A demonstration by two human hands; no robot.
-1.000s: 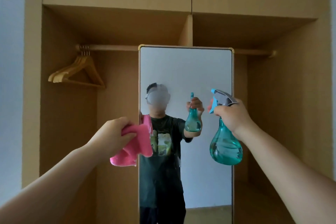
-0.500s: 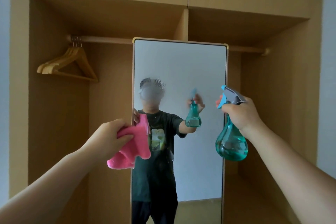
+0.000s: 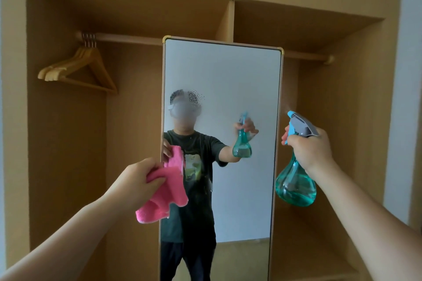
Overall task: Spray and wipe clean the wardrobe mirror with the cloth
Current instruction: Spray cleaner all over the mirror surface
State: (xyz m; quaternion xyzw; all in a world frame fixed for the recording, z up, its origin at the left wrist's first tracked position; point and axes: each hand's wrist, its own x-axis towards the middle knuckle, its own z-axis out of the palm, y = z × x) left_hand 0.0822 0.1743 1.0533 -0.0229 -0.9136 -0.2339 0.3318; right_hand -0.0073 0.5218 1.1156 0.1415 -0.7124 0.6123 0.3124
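A tall gold-framed mirror (image 3: 228, 70) stands upright inside the open wooden wardrobe, with fine spray droplets speckling its upper middle. My left hand (image 3: 134, 181) grips a pink cloth (image 3: 166, 196) just in front of the mirror's left edge, at mid height. My right hand (image 3: 308, 148) holds a teal spray bottle (image 3: 295, 187) by its grey and blue trigger head, just right of the mirror's right edge, nozzle aimed up and left. A faint mist hangs off the nozzle. The mirror reflects a person with both items.
Several wooden hangers (image 3: 77, 68) hang at the left end of the clothes rail (image 3: 127, 37). The rail passes behind the mirror to the right wall. A vertical divider (image 3: 228, 20) and closed upper cupboards sit above. The wardrobe floor (image 3: 308, 255) lies low at right.
Droplets have spread on the mirror's upper middle. My right hand and the bottle have shifted right, off the glass, past the mirror's edge. The view has moved slightly closer.
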